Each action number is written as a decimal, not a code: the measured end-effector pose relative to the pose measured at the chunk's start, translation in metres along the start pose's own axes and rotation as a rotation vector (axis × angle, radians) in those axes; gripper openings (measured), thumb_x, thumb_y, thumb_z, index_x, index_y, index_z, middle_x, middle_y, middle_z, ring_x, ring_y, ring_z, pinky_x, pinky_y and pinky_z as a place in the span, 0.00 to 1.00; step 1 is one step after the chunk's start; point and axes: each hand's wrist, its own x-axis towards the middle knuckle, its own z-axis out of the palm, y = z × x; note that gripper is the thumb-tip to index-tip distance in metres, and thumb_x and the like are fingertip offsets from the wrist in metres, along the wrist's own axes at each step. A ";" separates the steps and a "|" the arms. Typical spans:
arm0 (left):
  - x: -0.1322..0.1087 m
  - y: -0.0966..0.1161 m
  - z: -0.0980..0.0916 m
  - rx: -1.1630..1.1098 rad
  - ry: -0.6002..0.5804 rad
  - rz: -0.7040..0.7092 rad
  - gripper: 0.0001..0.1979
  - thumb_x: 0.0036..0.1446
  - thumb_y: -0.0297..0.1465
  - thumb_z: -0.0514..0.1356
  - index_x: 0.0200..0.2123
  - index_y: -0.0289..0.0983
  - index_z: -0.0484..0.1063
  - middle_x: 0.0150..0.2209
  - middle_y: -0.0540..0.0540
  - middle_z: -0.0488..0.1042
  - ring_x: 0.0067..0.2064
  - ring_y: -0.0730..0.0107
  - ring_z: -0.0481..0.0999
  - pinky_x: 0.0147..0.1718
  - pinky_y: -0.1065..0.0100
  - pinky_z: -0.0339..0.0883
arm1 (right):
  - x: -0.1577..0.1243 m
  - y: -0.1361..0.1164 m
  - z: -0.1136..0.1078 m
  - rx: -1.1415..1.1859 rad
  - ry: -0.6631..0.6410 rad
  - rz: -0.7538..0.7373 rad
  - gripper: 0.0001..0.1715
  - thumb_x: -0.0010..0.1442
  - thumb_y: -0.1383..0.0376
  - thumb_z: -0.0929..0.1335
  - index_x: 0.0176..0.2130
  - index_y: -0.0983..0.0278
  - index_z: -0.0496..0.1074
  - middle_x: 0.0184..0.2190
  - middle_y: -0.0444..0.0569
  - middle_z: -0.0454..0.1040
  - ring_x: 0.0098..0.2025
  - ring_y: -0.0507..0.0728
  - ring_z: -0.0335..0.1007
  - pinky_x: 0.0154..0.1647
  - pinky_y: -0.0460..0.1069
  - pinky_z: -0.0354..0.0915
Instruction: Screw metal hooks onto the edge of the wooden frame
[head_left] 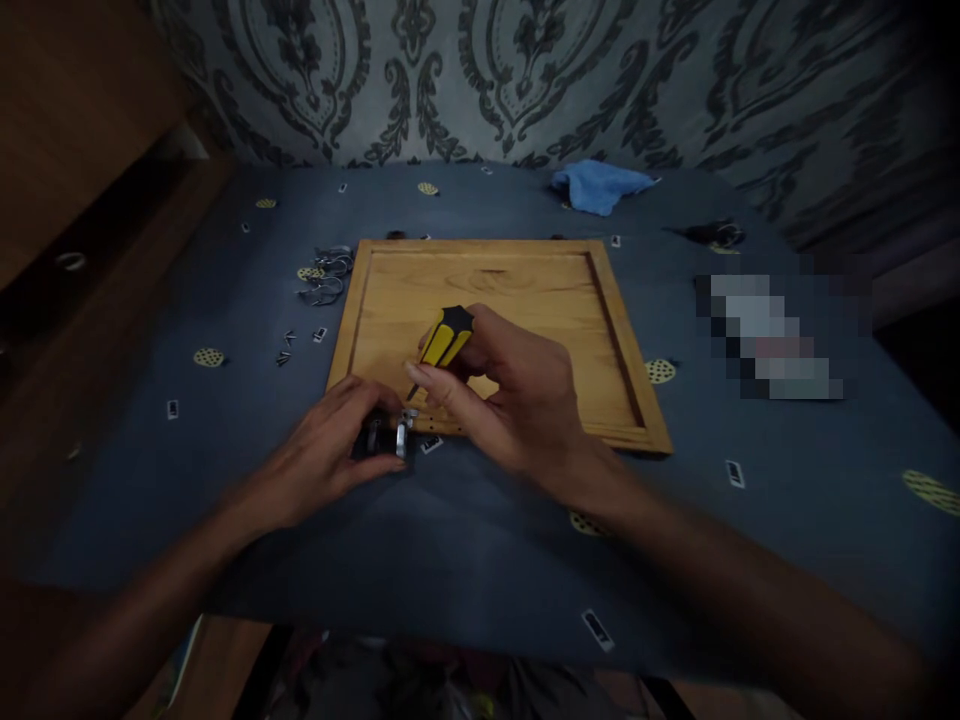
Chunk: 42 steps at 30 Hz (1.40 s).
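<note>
A framed wooden panel (480, 340) lies flat on the blue cloth. At its near left edge sits a small shiny metal fitting (403, 436), whose exact kind I cannot make out. My left hand (330, 450) curls round this fitting, with thumb and fingers holding it against the edge. In my right hand (517, 400) is a yellow and black screwdriver (444, 345), gripped by its handle and tilted. Its shaft points down at the fitting, and the tip is close to it; contact is hard to see. Small dark holes show along the near edge beside the fitting.
Left of the panel lie several curved metal pieces (326, 278) and a few small screws (283, 356). A blue rag (602, 187) rests at the back, with a dark object (709, 233) to its right. A blurred-out item (772, 335) lies right. Patterned fabric rises behind.
</note>
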 end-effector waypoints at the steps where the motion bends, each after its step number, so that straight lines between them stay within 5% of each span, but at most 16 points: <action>1: 0.000 0.000 0.000 -0.002 0.001 -0.003 0.16 0.64 0.43 0.65 0.49 0.42 0.69 0.47 0.45 0.76 0.49 0.56 0.77 0.50 0.55 0.75 | 0.000 -0.001 -0.001 -0.010 0.002 0.007 0.20 0.67 0.56 0.71 0.29 0.58 0.61 0.24 0.41 0.65 0.26 0.53 0.62 0.28 0.50 0.63; 18: -0.001 0.000 0.000 0.020 0.009 0.014 0.17 0.65 0.43 0.65 0.50 0.41 0.68 0.49 0.44 0.75 0.50 0.57 0.77 0.49 0.55 0.74 | -0.002 -0.002 0.002 0.116 -0.055 0.049 0.23 0.67 0.54 0.72 0.29 0.58 0.59 0.24 0.40 0.62 0.25 0.51 0.58 0.27 0.49 0.59; 32: -0.001 0.003 -0.002 0.048 0.018 0.013 0.16 0.65 0.42 0.64 0.50 0.42 0.68 0.46 0.47 0.75 0.47 0.58 0.78 0.48 0.57 0.75 | -0.001 0.003 0.000 0.001 -0.072 -0.219 0.16 0.71 0.62 0.69 0.32 0.61 0.62 0.27 0.39 0.66 0.27 0.49 0.64 0.28 0.45 0.62; 42: -0.002 0.000 0.001 0.058 0.042 0.036 0.15 0.65 0.41 0.65 0.50 0.42 0.69 0.46 0.48 0.75 0.47 0.59 0.78 0.47 0.58 0.75 | -0.001 -0.001 -0.003 0.057 -0.059 -0.116 0.16 0.70 0.59 0.69 0.33 0.60 0.63 0.26 0.39 0.65 0.28 0.50 0.63 0.29 0.46 0.64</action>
